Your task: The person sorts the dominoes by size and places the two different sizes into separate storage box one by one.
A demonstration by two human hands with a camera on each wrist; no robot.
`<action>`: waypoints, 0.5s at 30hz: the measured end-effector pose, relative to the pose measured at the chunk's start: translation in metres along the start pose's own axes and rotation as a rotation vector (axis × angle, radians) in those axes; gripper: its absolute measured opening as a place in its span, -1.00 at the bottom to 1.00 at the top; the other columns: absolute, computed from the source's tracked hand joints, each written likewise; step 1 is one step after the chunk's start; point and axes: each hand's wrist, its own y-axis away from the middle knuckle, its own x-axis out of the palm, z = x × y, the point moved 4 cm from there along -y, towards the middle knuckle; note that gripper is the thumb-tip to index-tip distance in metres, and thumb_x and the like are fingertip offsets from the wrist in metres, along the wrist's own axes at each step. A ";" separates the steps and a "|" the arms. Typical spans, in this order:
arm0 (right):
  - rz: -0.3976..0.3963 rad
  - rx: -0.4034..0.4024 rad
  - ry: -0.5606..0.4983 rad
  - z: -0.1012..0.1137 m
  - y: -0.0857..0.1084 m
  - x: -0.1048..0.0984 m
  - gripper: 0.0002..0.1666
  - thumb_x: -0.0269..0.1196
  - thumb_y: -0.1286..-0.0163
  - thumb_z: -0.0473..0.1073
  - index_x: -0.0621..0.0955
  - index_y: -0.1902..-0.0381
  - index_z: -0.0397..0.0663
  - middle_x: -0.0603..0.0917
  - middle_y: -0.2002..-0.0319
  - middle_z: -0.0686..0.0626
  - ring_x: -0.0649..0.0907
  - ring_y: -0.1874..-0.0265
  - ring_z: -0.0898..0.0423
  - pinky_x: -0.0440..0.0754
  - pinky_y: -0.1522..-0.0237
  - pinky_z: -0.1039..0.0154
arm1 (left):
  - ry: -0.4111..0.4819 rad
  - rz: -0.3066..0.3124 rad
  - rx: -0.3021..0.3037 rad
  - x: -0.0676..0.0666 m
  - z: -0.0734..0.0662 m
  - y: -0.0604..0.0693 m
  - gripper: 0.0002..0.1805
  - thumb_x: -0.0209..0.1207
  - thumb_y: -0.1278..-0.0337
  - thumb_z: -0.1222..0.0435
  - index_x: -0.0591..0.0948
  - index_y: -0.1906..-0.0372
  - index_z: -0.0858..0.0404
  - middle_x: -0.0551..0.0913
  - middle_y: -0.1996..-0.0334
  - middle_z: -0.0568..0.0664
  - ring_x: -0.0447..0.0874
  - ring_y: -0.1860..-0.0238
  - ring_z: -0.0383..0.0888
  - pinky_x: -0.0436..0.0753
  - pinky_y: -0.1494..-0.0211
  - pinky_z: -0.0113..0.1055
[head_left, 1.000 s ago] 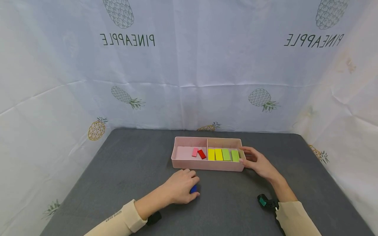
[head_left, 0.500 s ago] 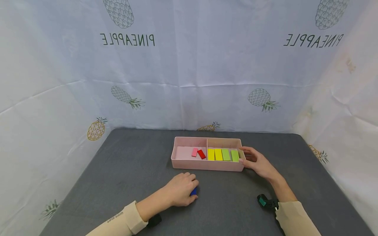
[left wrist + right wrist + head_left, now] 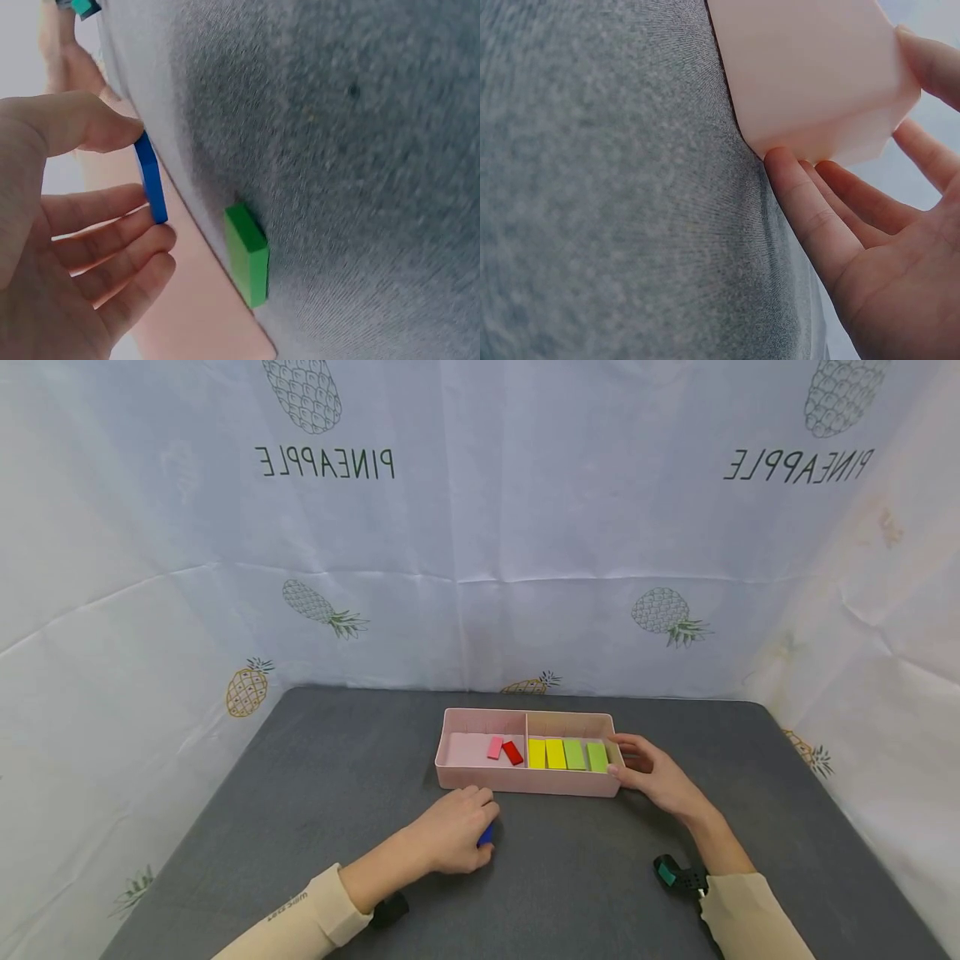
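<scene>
My left hand pinches a blue block between thumb and fingertips, just in front of a pink two-compartment box. In the left wrist view a green block lies on the grey surface by the box's front wall, below the blue one; the left hand hides it from the head view. At the box's right end, my right hand holds the corner, its thumb at the front and its fingers along the end wall. The left compartment holds a pink block and a red block.
In the right compartment, yellow blocks and light green blocks stand in a row along the front wall. The box rests on a dark grey table. A pineapple-print cloth hangs behind and at both sides.
The left hand, with the blue block, has first drawn back slightly toward me, then moved forward and a little left toward the box. My right hand and the box stay in place.
</scene>
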 end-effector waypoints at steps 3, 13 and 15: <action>0.004 -0.006 -0.010 -0.001 0.000 0.000 -0.19 0.28 -0.49 0.01 0.25 -0.53 -0.14 0.28 -0.44 -0.39 0.40 -0.34 -0.41 0.59 -0.13 -0.13 | 0.010 -0.004 -0.010 -0.003 0.002 0.000 -0.51 0.39 -0.10 0.01 0.66 -0.08 0.17 0.61 0.09 -0.08 0.52 0.11 -0.19 0.59 -0.09 -0.30; 0.008 -0.018 -0.022 -0.003 -0.001 0.000 -0.20 0.27 -0.50 -0.02 0.24 -0.54 -0.14 0.29 -0.44 -0.40 0.40 -0.34 -0.41 0.61 -0.11 -0.10 | 0.028 -0.087 -0.016 -0.018 0.008 0.001 -0.55 0.37 -0.03 0.05 0.67 -0.02 0.18 0.59 0.15 -0.08 0.50 0.16 -0.17 0.60 -0.03 -0.30; 0.009 -0.017 -0.023 -0.003 -0.001 0.000 -0.20 0.27 -0.50 -0.02 0.24 -0.54 -0.15 0.28 -0.44 -0.40 0.40 -0.34 -0.41 0.60 -0.12 -0.10 | 0.037 -0.102 -0.017 -0.022 0.009 0.001 -0.56 0.35 -0.03 0.07 0.67 0.00 0.19 0.58 0.17 -0.08 0.49 0.18 -0.17 0.60 0.01 -0.31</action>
